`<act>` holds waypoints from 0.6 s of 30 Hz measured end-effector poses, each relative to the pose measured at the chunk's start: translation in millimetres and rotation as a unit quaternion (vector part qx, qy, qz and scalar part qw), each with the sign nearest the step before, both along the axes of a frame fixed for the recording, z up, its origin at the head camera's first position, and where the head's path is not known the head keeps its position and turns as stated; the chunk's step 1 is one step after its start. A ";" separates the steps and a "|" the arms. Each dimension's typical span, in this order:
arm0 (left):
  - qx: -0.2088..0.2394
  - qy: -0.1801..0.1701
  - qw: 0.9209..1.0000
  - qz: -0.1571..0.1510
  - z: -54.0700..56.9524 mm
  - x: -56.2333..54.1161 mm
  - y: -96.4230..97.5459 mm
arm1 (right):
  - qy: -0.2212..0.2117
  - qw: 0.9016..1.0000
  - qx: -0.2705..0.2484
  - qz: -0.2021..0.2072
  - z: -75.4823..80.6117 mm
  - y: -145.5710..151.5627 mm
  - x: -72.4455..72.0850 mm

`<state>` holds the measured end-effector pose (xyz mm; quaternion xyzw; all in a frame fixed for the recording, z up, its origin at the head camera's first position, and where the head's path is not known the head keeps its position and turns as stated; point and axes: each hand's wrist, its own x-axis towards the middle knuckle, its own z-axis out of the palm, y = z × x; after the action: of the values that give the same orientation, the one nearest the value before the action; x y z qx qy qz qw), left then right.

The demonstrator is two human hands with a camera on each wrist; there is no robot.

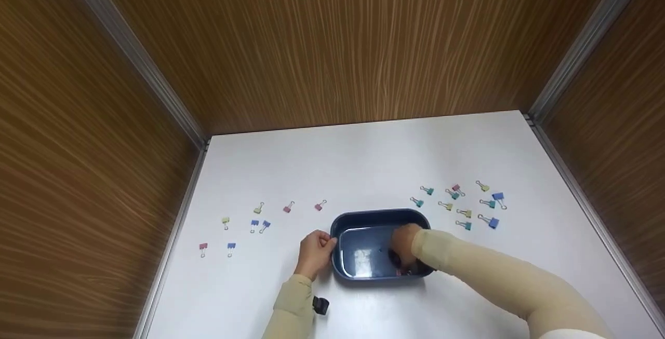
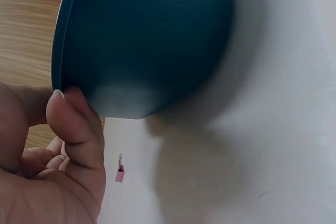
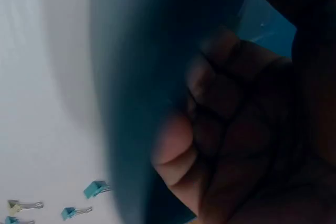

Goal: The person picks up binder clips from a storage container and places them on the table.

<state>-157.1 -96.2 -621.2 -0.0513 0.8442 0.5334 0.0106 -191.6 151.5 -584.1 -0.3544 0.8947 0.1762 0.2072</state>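
Note:
A dark blue plastic basin (image 1: 363, 278) with rounded corners stands on the white table. My left hand (image 1: 315, 253) pinches its left rim; the left wrist view shows thumb and finger on the edge of the basin (image 2: 147, 40). My right hand (image 1: 405, 245) reaches down inside the right end of the basin. In the dim right wrist view, the fingers of the right hand (image 3: 226, 124) are bent near the basin wall (image 3: 136, 103); whether they hold anything cannot be made out. A small red binder clip (image 1: 399, 272) shows below that hand in the basin, partly hidden.
Right of the basin lie several green, yellow, blue and red binder clips, among them a blue clip (image 1: 493, 222) and a green clip (image 1: 464, 226). More are scattered on the left, including a red clip (image 1: 319, 206). Wood-grain panels (image 1: 332, 43) enclose the table.

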 end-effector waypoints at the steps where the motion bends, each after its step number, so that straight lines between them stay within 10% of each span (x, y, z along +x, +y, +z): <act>1: -0.003 0.002 1.000 0.001 -0.5 -0.1 -0.3 | -0.008 1.000 -0.002 0.004 0.5 -3.7 1.1; 18: -0.009 0.006 1.000 -0.001 0.3 -0.4 -0.5 | 0.002 0.992 -0.119 0.045 -14.8 -45.5 -10.8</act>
<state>-157.5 -96.7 -620.9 -0.0477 0.8490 0.5261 0.0056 -202.4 106.0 -598.8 -0.4158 0.8929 0.0789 0.1534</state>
